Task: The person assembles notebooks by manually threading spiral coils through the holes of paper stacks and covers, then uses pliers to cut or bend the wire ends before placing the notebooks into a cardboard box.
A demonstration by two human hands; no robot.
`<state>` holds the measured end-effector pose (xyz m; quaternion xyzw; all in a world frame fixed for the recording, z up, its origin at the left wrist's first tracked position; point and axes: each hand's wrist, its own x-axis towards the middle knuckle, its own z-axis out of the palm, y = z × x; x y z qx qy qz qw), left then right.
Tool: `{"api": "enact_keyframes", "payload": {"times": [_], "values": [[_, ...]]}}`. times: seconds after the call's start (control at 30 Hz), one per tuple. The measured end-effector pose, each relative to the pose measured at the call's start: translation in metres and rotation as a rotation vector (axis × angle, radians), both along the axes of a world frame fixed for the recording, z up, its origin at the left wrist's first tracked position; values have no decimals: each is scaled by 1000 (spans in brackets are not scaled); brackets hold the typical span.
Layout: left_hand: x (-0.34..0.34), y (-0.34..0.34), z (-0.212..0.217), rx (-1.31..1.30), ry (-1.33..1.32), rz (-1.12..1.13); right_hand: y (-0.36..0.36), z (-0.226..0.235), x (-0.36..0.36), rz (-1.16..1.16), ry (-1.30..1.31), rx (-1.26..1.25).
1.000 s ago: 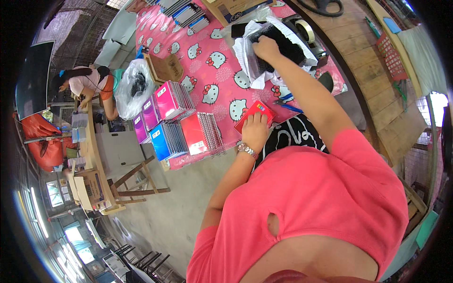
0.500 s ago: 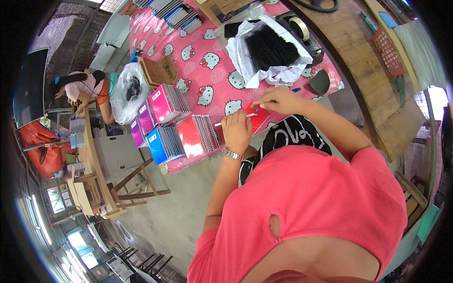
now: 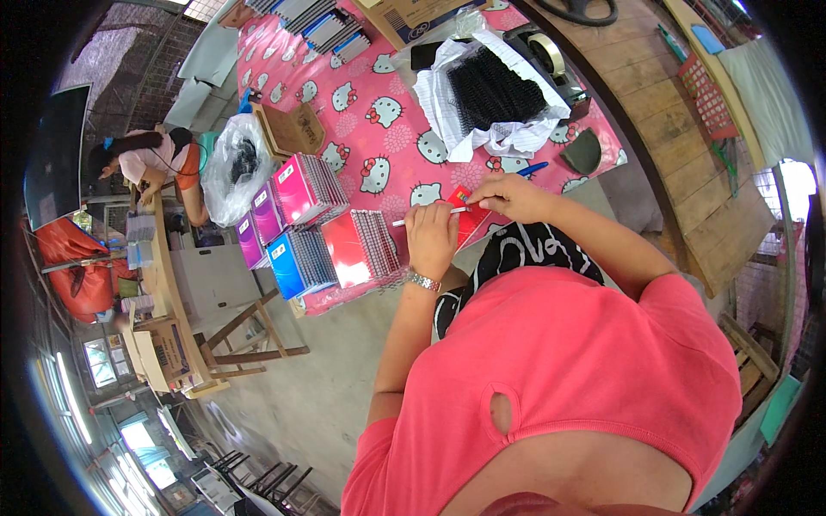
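Observation:
A small red notebook (image 3: 469, 227) lies at the table's near edge between my hands. My left hand (image 3: 432, 236), with a metal watch on its wrist, is curled over a thin white stick (image 3: 399, 224), pressing it across the notebook. Both ends of the stick show beside the fingers. My right hand (image 3: 514, 198) has thumb and fingertips pinched together at the notebook, close to the stick's right end. Whatever is in that pinch is too small to make out. A blue pen (image 3: 533, 168) lies just beyond my right hand.
Left of my hands stand stacks of spiral notebooks, red (image 3: 351, 251), blue (image 3: 301, 265) and magenta (image 3: 303, 189). Black binding coils (image 3: 499, 90) sit on white paper near a tape dispenser (image 3: 547, 53). A plastic bag (image 3: 237, 168) is at the far left. Another person (image 3: 151, 161) works beyond.
My right hand has shifted slightly down over the notebook, nearer the stick, and more of the blue pen shows. My left hand has stayed nearly still.

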<state>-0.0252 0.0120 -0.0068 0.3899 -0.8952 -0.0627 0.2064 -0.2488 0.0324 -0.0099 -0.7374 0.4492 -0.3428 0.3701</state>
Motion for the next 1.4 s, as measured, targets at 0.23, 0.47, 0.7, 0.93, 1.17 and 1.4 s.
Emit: {"api": "enact_keyframes", "payload": {"times": [0.23, 0.47, 0.7, 0.93, 1.17, 1.4], "values": [[-24, 11, 1, 22, 35, -16, 12, -1, 2, -62, -107, 183], [-21, 9, -3, 60, -16, -61, 24, 14, 19, -175, 118, -55], [-6, 1, -5, 135, 53, -142, 20, 11, -60, -526, 392, 49], [-8, 9, 4, -80, -110, 75, 35, -3, -119, -497, 637, -82], [-2, 10, -10, 153, -61, 37, -6, 28, -21, 285, -572, 487], [-1, 6, -4, 121, 67, 48, -27, 10, -13, 483, -704, 678]]}}
